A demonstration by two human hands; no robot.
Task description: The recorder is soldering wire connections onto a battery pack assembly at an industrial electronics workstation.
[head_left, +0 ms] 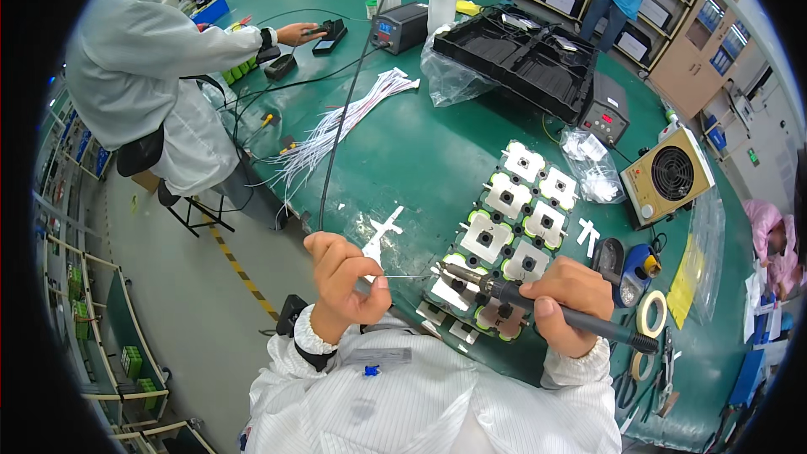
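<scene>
My left hand pinches a thin silvery solder wire, which runs level to the right. In my right hand is a soldering iron, gripped by its dark handle and pointing left. The iron's tip and the wire's end come close together above the near part of a battery pack; I cannot tell if they touch. Square metal plates with dark centres cover the pack's top in two rows, with green showing around them. A white cross-shaped piece lies on the green table just beyond my left hand.
A tan fan unit, tape rolls and pliers stand or lie at right. Beyond are a soldering station, a black tray and white wires. A dark cable crosses the table. A co-worker works at left.
</scene>
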